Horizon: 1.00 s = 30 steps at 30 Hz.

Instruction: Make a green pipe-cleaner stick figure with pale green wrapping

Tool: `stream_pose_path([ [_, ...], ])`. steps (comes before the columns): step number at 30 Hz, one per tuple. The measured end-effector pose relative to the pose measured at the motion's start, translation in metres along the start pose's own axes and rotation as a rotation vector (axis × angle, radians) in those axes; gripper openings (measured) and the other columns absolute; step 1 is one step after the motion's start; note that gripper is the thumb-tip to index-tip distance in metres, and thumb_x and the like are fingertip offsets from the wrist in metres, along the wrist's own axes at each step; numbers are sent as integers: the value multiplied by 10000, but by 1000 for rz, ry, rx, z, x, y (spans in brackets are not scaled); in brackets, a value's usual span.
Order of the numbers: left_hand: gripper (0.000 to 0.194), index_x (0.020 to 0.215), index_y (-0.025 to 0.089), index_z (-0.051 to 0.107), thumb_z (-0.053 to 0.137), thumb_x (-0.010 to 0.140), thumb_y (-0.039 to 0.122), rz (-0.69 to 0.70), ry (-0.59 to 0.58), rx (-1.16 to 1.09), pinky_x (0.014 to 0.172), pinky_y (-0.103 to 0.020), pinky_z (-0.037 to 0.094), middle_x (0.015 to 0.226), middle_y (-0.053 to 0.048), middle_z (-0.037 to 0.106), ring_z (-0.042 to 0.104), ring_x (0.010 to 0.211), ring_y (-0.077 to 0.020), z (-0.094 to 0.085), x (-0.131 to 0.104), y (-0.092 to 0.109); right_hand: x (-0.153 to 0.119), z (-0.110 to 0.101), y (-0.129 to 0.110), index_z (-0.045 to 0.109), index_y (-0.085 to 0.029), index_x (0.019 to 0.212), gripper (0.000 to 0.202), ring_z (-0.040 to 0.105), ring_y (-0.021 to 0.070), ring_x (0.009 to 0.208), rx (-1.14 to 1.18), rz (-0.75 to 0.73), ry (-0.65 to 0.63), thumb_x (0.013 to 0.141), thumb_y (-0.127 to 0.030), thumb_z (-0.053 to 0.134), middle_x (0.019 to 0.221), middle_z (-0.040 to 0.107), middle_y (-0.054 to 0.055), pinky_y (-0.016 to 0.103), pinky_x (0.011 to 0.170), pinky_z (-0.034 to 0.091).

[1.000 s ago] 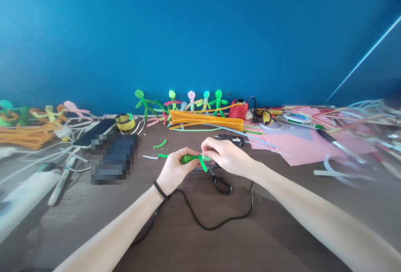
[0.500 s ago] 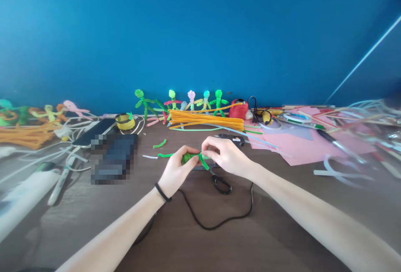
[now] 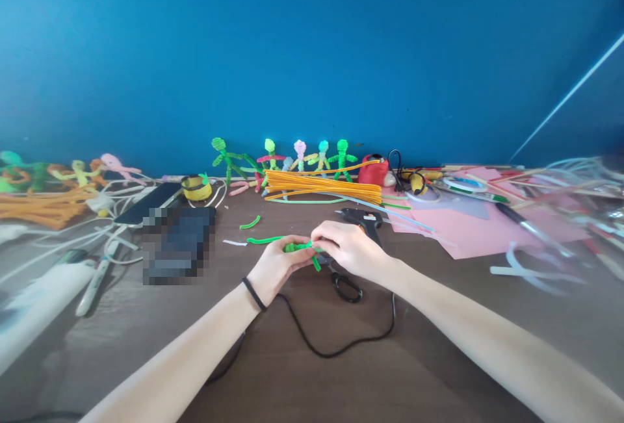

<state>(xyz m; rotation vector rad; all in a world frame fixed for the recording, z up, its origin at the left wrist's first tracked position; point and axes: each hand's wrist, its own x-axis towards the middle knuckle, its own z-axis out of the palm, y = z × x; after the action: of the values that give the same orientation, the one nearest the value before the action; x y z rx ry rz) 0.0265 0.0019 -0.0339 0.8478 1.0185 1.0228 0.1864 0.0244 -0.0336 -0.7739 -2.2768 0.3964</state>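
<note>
Grips green coiled piece [image 3: 295, 248] in left hand [image 3: 279, 263], pinches its right end with right hand [image 3: 347, 249], over surface [image 3: 351, 387] near scissors [image 3: 336, 282]. Looks mid-winding; likely calls for firm left hold while working loose tail [image 3: 316, 264] round. Has orange stems [image 3: 322, 184] behind.

Fuzzy green pipe cleaner [image 3: 292, 248], matt pink paper [image 3: 480, 231]

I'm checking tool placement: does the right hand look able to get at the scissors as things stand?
Probably yes: the scissors lie close to the right hand, their handle uncovered. That hand seems to pinch the green piece, though, so it would likely have to let go first.
</note>
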Motion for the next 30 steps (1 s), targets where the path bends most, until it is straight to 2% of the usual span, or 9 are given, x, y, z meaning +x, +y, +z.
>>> stream_pose_path([
  [6, 294, 753, 100, 613, 749, 497, 147, 36, 42, 4, 628, -243, 449, 633, -37, 660, 589, 609, -121, 0, -1, 0, -2, 3, 3, 553, -153, 876, 162, 565, 139, 774, -107, -91, 28, 869, -191, 395, 840, 589, 65, 243, 706, 448],
  [11, 282, 739, 112, 594, 740, 505, 171, 75, 71, 60, 612, -235, 442, 605, -19, 646, 580, 596, -115, 0, -1, -3, -6, 3, 5, 559, -156, 908, 206, 572, 153, 833, -270, -185, -24, 871, -166, 357, 893, 587, 85, 247, 709, 464],
  [20, 275, 759, 124, 597, 729, 529, 200, 148, 92, 150, 614, -250, 435, 670, -27, 641, 578, 637, -131, -6, 5, -8, -8, 3, 6, 559, -168, 878, 212, 577, 148, 828, -317, -219, 7, 876, -185, 347, 890, 586, 82, 237, 687, 474],
  [30, 291, 736, 109, 559, 733, 506, 141, 102, 48, -57, 605, -222, 435, 616, -7, 627, 572, 594, -101, -1, 1, -6, -9, 5, 6, 554, -130, 876, 208, 595, 151, 801, -402, -267, 41, 871, -146, 346, 880, 610, 98, 232, 663, 485],
])
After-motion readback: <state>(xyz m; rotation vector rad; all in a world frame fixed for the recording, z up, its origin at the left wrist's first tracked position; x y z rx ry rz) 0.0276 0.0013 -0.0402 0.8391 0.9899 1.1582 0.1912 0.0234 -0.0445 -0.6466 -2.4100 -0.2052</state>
